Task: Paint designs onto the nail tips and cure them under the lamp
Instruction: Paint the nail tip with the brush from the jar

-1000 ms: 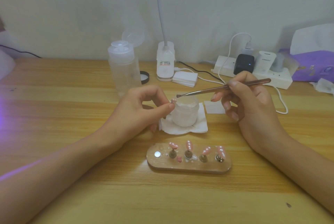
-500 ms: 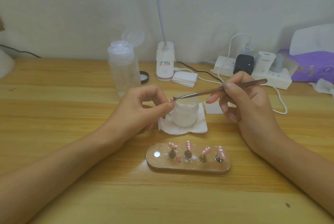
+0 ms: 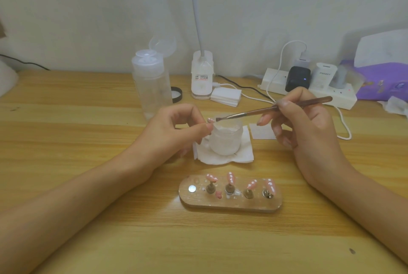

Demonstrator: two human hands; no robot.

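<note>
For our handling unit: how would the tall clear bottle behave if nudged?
The clear bottle stands tall and narrow, so it would probably tip rather than slide. It looks mostly empty, so likely light. Its flip lid is open; contents might spill.

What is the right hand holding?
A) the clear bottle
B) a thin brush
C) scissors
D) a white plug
B: the right hand pinches a thin brush between thumb and fingers, and the brush's tip points at the small pink nail tip that the left hand pinches above the white jar.
</note>
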